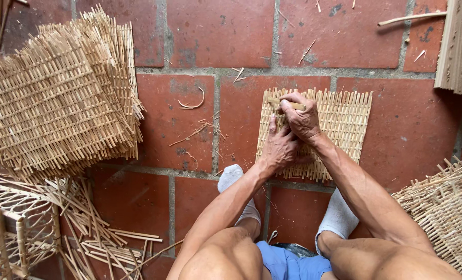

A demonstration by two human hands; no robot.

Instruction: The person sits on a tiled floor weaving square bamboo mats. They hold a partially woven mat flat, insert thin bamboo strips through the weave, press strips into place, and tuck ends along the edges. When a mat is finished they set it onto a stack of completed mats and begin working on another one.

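Observation:
A small woven bamboo mat (pixel 340 124) lies flat on the red tile floor in front of me. My left hand (pixel 278 148) presses down on its near left part with fingers spread. My right hand (pixel 301 116) is closed around a short wooden stick (pixel 288 103), held against the mat's upper left edge. Both hands touch each other over the mat.
A tall pile of woven bamboo mats (pixel 60 93) sits at the left. Loose bamboo strips (pixel 101 233) and a woven frame (pixel 13 233) lie at lower left. Another woven piece (pixel 443 207) is at lower right, stacked slats (pixel 461 46) at top right. My socked feet (pixel 340 215) rest below the mat.

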